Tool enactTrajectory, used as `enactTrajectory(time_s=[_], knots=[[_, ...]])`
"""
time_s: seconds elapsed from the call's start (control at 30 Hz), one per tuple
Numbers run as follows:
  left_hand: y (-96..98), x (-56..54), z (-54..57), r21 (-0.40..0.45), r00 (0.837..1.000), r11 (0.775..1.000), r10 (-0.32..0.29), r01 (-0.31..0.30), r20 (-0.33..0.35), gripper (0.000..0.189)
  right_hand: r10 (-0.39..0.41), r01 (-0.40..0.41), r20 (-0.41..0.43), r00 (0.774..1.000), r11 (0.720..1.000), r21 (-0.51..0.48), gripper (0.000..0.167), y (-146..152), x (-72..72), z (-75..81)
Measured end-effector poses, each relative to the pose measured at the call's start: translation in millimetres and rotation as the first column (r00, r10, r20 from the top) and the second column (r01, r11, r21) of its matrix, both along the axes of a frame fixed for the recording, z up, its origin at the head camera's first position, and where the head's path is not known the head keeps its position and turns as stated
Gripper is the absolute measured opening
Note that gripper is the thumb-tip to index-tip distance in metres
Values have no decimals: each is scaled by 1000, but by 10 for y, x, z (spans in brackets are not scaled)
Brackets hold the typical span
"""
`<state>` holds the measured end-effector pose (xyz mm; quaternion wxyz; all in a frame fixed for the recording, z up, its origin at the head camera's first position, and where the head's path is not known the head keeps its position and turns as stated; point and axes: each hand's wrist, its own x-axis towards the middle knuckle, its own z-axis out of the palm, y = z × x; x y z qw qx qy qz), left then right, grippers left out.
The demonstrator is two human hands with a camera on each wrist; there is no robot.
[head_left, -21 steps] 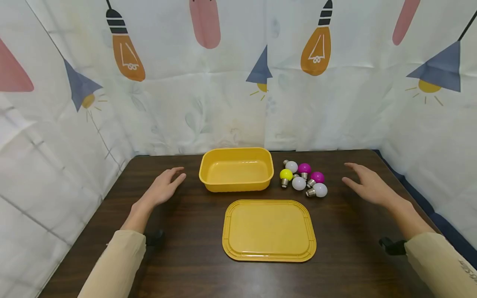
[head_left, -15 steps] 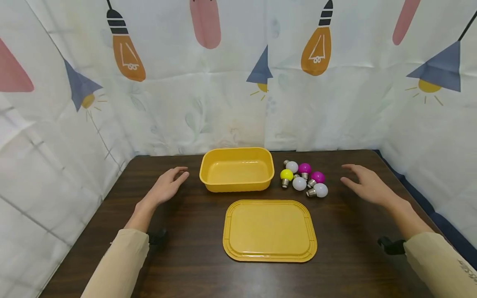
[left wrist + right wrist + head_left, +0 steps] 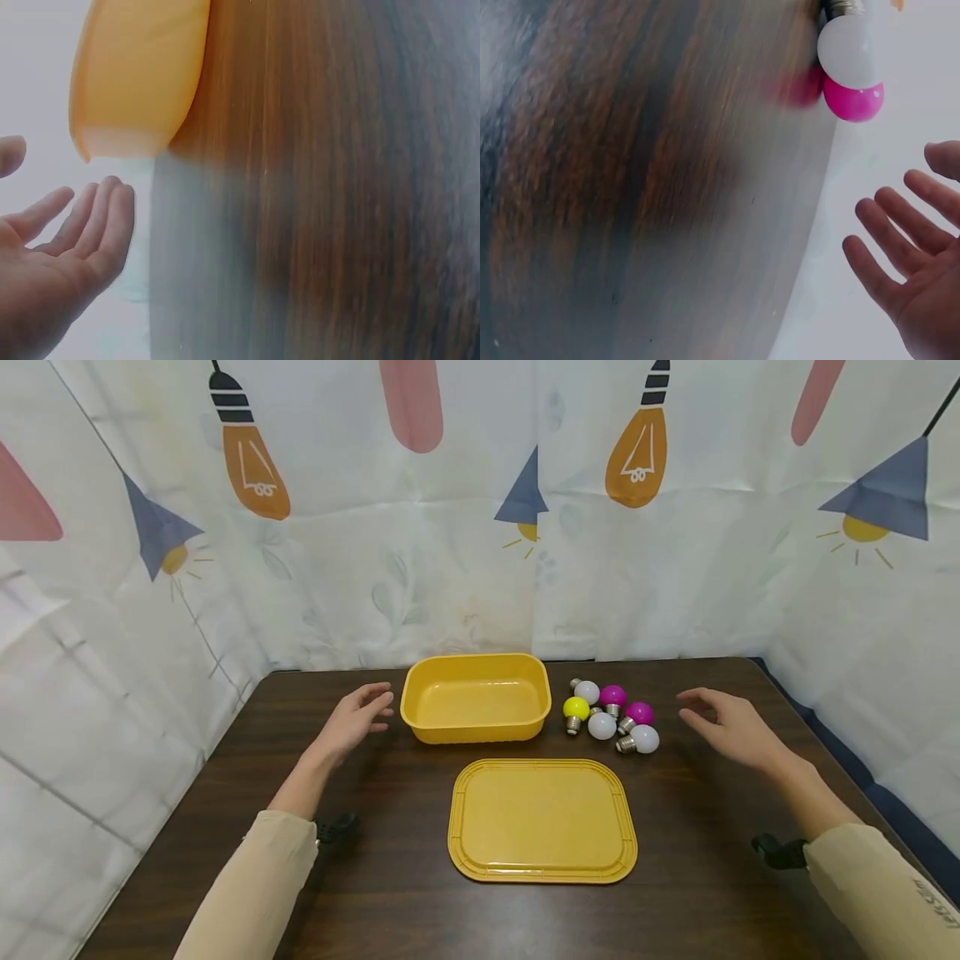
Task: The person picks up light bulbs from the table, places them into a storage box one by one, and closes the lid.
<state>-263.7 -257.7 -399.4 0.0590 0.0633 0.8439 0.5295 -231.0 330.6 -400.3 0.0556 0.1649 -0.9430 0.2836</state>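
Observation:
My left hand [image 3: 352, 720] hovers just left of a deep yellow plastic basin [image 3: 476, 732], its fingers relaxed and holding nothing. In the left wrist view a small gap shows between the fingertips and the basin [image 3: 142, 75]. Over the right side of the table, my right hand [image 3: 731, 727] is loosely spread and holds nothing. Left of it lies a cluster of small light bulbs: a yellow one [image 3: 576, 708], white ones [image 3: 602, 726] and magenta ones [image 3: 639, 713], all with metal screw bases. The nearest to that hand is a white bulb [image 3: 644, 739].
A flat yellow tray [image 3: 543, 821] lies in front of the basin on the dark wooden table [image 3: 390, 893]. Behind the table hangs a white curtain [image 3: 465, 577] printed with lamps. A dark blue edge [image 3: 832, 752] runs along the table's right side.
My left hand has moved right and slightly forward, closer to the basin. The right hand has shifted a little left, towards the bulbs. Basin, tray and bulbs stay in place.

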Motion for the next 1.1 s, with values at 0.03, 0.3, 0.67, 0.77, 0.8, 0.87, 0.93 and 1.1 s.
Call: enactTrajectory(time_s=[0.03,0.3,0.67,0.77,0.8,0.87,0.93,1.1], knots=[[14,-13,-7,53,1000,999,6,-7,21,63,-2,2,9,1000,1000,-10,40,-9,3,1],[81,-69,-39,198,994,978,45,-64,100,61,5,-4,38,999,999,-44,37,-88,-2,25],[76,-131,-96,330,980,940,25,-91,199,59,45,-41,63,997,997,-64,38,-178,-18,-19],[92,-149,-112,347,979,936,-7,-66,205,59,57,-51,78,995,996,-76,38,-190,-20,-29],[100,-153,-116,346,979,936,-15,-58,205,59,58,-52,83,995,996,-78,37,-195,-19,-31],[111,-163,-125,341,979,939,-23,-49,204,60,70,-62,94,993,995,-80,38,-211,-19,-34],[117,-173,-132,327,979,944,-23,-45,202,61,78,-70,103,992,994,-81,37,-228,-20,-38],[121,-217,-144,299,978,953,-13,-50,207,61,83,-76,104,991,995,-72,36,-259,-25,-56]])
